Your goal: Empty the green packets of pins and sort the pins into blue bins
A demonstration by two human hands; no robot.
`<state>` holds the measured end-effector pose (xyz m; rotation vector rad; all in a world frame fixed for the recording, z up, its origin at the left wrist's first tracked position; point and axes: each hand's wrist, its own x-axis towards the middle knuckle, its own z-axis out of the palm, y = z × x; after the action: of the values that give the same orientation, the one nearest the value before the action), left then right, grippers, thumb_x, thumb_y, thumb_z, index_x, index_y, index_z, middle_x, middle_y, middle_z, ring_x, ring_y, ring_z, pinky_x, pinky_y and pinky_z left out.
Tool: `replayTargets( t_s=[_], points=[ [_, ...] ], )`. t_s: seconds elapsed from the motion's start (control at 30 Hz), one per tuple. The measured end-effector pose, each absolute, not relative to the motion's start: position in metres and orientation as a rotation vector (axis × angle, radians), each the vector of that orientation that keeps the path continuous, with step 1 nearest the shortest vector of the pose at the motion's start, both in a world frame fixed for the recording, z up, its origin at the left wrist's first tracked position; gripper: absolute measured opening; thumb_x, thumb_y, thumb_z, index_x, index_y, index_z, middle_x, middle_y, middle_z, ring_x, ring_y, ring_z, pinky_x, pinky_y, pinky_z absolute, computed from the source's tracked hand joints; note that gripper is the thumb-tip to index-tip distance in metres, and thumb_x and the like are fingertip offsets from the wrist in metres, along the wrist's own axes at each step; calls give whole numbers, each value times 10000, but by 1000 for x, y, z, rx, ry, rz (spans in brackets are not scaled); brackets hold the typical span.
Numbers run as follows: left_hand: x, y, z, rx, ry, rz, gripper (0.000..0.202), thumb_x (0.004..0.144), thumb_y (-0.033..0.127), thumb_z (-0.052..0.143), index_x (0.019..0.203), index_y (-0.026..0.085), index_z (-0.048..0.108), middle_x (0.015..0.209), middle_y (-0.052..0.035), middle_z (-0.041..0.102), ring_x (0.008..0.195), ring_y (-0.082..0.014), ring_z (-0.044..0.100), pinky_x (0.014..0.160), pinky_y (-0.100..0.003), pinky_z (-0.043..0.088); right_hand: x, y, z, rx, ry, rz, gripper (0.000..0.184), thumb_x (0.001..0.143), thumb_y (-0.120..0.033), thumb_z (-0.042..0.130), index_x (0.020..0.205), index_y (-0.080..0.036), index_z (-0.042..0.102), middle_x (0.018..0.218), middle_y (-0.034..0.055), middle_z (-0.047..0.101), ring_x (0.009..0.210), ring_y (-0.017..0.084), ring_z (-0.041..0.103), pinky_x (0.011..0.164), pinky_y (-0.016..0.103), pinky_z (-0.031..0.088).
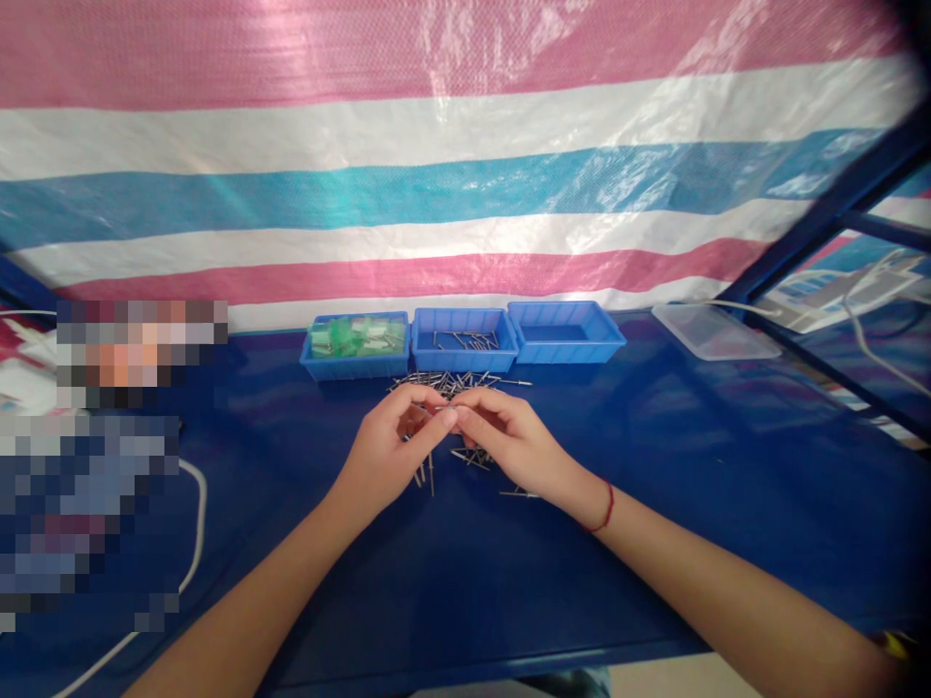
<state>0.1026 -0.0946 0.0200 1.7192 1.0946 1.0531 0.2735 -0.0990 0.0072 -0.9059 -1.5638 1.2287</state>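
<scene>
Meeting fingertip to fingertip over a blue table point(436, 601), the left hand point(387, 444) and right hand point(525, 444) pinch what looks like a slim metal pin point(446, 406) between thumbs and forefingers. Such a piece is likely light, stiff and slick, hard to break, best gripped mid-shaft. A pile of pins point(451, 382) spreads beneath and beyond the hands, its crossed shafts apt to snag. Behind stand a left bin point(356, 366) of green pieces point(355, 336), a middle bin point(465, 361) with more pins and a right bin point(567, 355).

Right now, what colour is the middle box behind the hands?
The middle box is blue; it shows in the head view.
</scene>
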Motion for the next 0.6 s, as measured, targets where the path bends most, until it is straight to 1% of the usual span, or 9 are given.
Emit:
replayTargets(
  t_s=[0.1,0.23,0.43,0.6],
  points=[
    [103,-95,24,1729,1100,1063,149,841,317,636,872,174,607,834,-3,655,696,-118,617,637,-223,473,273,-100,9,-911,-1544,1253,255,892,-424,565,876,-178,626,770,5,586,651,111,509,589,245,423],
    [104,-96,25,1735,1092,1065,129,844,294,637,871,170,615,862,-5,653,697,-108,614,640,-215,469,273,-100,10,-897,-1542,1261,278,911,-430,529,839,-177,617,750,0,570,632,106,494,582,247,413],
    [104,-96,22,1791,1084,1103,112,847,274,641,899,174,640,852,-3,635,705,-105,601,631,-208,463,271,-100,9,-886,-1463,1312,218,866,-407,608,885,-190,607,729,-16,552,605,99,469,546,241,383],
    [103,-94,19,1824,1053,1148,95,853,260,641,917,192,656,884,-3,629,715,-98,587,633,-201,459,270,-101,5,-828,-1448,1251,136,867,-334,619,896,-210,571,738,-21,550,609,99,474,544,241,386]
  ],
)
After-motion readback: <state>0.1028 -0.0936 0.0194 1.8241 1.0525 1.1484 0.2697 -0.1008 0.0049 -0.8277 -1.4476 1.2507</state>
